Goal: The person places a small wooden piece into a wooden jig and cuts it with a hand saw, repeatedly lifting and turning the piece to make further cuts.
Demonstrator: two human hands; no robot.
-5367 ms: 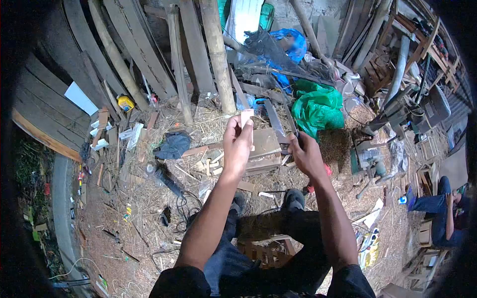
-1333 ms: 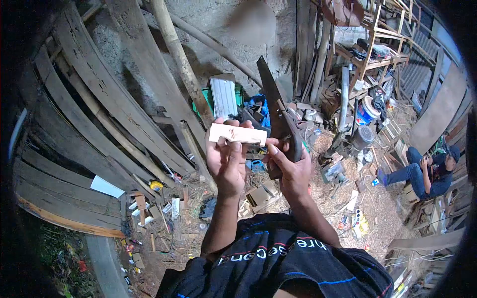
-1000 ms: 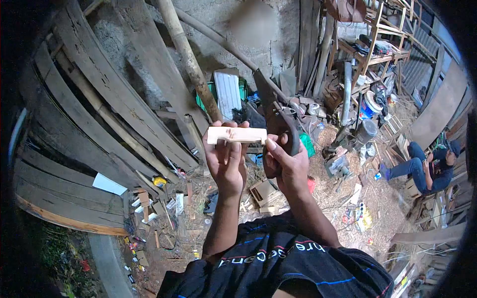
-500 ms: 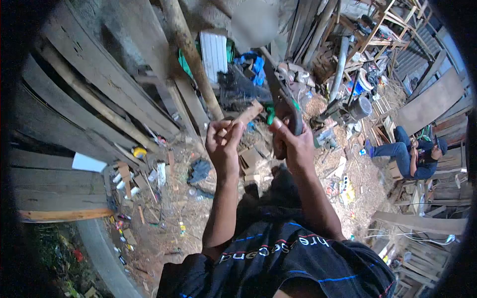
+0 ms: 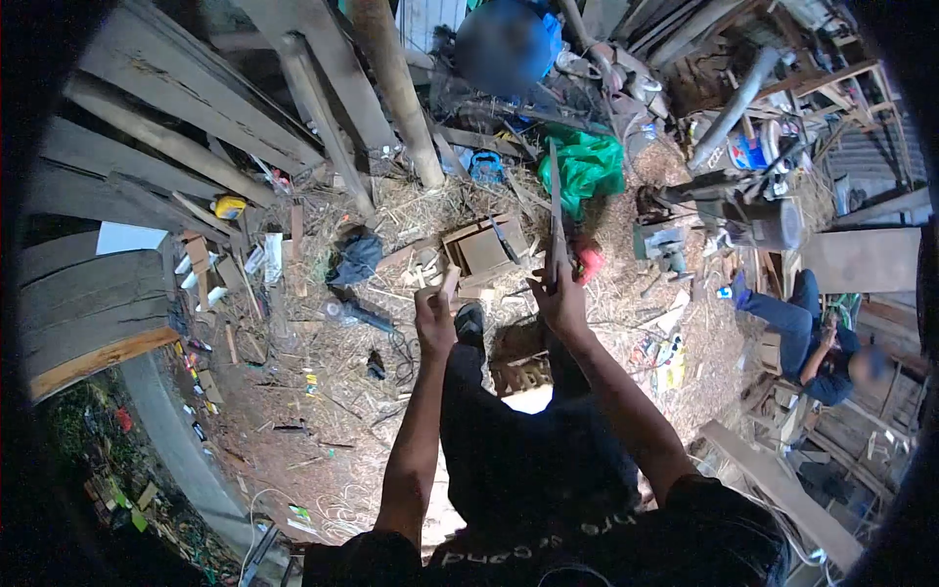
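Right hand (image 5: 564, 309) grips saw (image 5: 557, 210) above littered floor (image 5: 342, 479); planks (image 5: 196, 83) line the left

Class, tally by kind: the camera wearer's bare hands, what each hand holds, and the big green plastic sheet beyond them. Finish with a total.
Bare hands: 2, left hand and right hand
Saw: 1, in the right hand
Wood piece: 1, in the left hand
Green plastic sheet: 1
Total: 5
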